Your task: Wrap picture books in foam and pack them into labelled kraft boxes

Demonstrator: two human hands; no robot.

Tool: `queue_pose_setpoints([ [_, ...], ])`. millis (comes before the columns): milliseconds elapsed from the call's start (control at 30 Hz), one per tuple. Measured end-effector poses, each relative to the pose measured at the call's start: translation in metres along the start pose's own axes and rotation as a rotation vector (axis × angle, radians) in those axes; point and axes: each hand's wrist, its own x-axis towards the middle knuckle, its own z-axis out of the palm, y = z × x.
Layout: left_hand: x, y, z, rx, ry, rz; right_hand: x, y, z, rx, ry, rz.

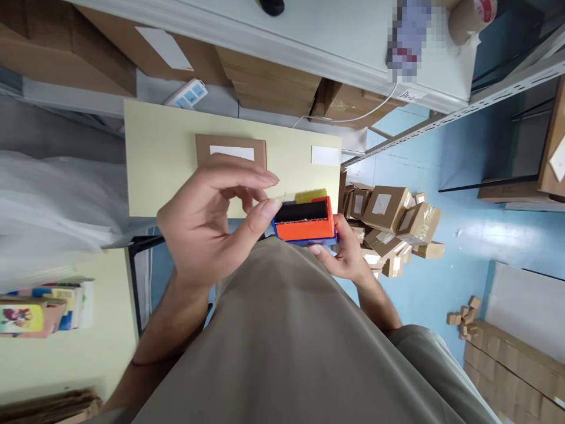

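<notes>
My right hand (342, 253) is wrapped round the right end of an orange and blue packing tape dispenser (304, 230), which has a black roller and a serrated edge along it. I hold it in front of my shirt, near the table's front edge. My left hand (212, 218) is at the dispenser's left end with fingers curved and a gap between thumb and fingertips. Its thumb tip is close to the dispenser's corner; whether they touch is unclear. Behind my left hand, a flat cardboard box (260, 150) with a white label lies on the pale yellow table (163, 129).
A white label (325, 155) lies at the table's right. Beyond stand a power strip (189, 93), large cartons (269, 82) and a shelf (309, 35). Small boxes (388, 209) are piled on the blue floor at right. Books (48, 309) lie on another surface at left.
</notes>
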Motion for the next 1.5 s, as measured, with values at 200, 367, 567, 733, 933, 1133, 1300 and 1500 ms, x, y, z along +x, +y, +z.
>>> queue_pose_setpoints([
  [200, 0.002, 0.002, -0.012, 0.231, -0.055, 0.195, -0.007, -0.001, -0.001, -0.008, -0.024, 0.017],
  [367, 0.004, 0.002, -0.015, 0.219, -0.110, 0.253, -0.009, -0.005, -0.002, -0.021, -0.016, -0.025],
  [567, 0.005, 0.004, -0.016, 0.091, -0.161, 0.188, -0.008, -0.010, -0.002, 0.006, -0.009, -0.076],
  [733, 0.006, 0.009, -0.016, 0.088, -0.190, 0.145, -0.011, -0.008, 0.000, 0.003, -0.042, -0.039],
  [933, 0.007, 0.011, -0.020, 0.096, -0.259, 0.127, -0.015, -0.009, 0.000, 0.007, -0.043, -0.034],
  [1133, 0.007, 0.009, -0.026, 0.144, -0.236, 0.065, -0.017, -0.010, -0.002, -0.026, -0.049, -0.012],
  [1300, 0.006, 0.010, -0.029, 0.229, -0.200, -0.006, -0.017, -0.013, 0.000, -0.036, -0.033, -0.036],
  [1500, 0.002, 0.016, -0.026, 0.153, -0.199, -0.017, -0.019, -0.012, -0.001, -0.051, -0.043, -0.015],
])
